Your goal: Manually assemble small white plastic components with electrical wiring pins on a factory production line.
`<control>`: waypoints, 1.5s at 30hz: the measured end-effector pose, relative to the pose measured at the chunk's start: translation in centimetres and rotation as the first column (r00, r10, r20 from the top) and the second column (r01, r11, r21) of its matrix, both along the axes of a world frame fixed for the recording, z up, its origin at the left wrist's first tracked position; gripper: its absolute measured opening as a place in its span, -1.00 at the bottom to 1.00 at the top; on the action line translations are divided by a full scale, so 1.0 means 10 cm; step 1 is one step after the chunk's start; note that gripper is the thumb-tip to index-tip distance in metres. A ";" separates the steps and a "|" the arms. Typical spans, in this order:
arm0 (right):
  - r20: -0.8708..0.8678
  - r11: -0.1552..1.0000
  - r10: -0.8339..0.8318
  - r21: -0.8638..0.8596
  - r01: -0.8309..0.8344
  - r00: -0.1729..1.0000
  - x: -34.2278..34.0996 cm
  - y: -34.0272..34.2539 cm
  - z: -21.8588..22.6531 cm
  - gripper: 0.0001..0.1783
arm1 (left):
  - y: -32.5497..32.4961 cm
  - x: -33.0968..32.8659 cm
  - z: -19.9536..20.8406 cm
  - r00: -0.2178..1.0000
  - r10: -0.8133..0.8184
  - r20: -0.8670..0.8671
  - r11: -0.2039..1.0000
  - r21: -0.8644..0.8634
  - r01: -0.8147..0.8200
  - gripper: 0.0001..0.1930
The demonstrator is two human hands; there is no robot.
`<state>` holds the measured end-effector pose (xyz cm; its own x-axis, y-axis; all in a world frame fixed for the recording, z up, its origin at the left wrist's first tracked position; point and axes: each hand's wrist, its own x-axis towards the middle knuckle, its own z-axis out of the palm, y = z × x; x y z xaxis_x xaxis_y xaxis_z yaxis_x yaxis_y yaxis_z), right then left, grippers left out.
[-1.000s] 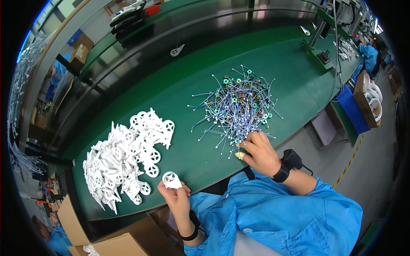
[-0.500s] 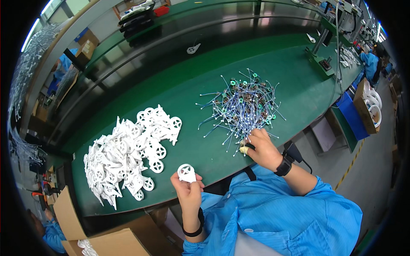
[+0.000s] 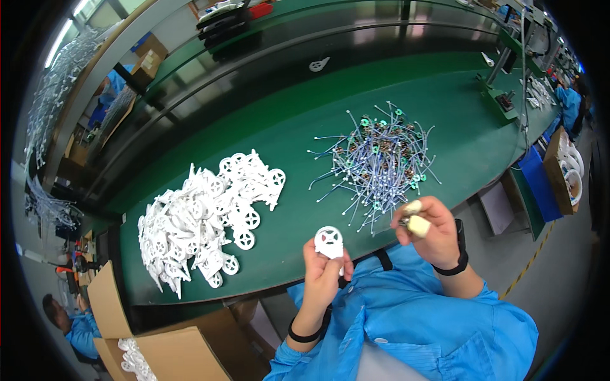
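Note:
My left hand (image 3: 323,273) is closed on a white plastic housing (image 3: 329,240), which has a spoked round end and a narrow tail. Level with it on the right, above the table's front edge, my right hand (image 3: 431,233) pinches a small metallic wired part (image 3: 405,221), partly hidden by the fingers. Yellow covers sit on two of its fingertips. Just beyond this hand is a tangled pile of wired parts (image 3: 378,162) with thin blue-white leads, green discs and coppery bodies. To the left lies a heap of similar white housings (image 3: 190,228).
A single white housing (image 3: 319,64) lies at the table's back. A green bench press (image 3: 499,98) stands at the far right, near a blue bin (image 3: 534,181) and a carton of white rings (image 3: 559,171). An open cardboard box (image 3: 178,355) sits at lower left, near another person (image 3: 79,330).
My right hand has come away from the wired pile toward me and to the right, now holding a small part. The left hand, still gripping the housing, has shifted right as the view turned.

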<state>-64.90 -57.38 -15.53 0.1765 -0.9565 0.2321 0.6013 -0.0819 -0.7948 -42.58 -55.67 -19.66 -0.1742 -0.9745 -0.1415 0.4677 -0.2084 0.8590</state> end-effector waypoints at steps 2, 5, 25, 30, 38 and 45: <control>0.098 0.999 0.016 -0.032 -0.013 0.995 0.02 0.02 0.13 -0.78 | -0.02 -0.03 0.06 0.994 -0.040 -0.098 0.996 0.082 0.048 -0.52; 0.185 0.992 0.083 -0.109 -0.063 0.979 0.10 0.01 0.17 -0.80 | -0.02 -0.12 0.16 0.997 -0.042 -0.060 0.994 0.100 0.048 -0.54; -0.016 0.967 0.246 -0.065 -0.247 0.969 0.31 -0.03 -0.27 -0.73 | -0.05 -0.37 0.21 0.979 0.077 0.191 0.985 -0.165 -0.046 -0.58; -0.182 0.995 0.078 -0.041 -0.086 0.980 0.41 0.00 -0.30 -0.70 | -0.01 -0.39 0.15 0.915 0.119 0.386 0.954 -0.299 0.002 -0.57; -0.499 0.856 -0.447 -0.480 0.192 0.742 0.58 -0.06 -0.32 -0.61 | 0.01 -0.51 0.14 0.959 0.085 0.271 0.959 -0.283 -0.006 -0.58; -0.538 0.904 -0.405 -0.356 0.236 0.739 0.60 -0.04 -0.29 -0.57 | 0.01 -0.48 0.11 0.982 0.039 0.185 0.983 -0.182 -0.004 -0.62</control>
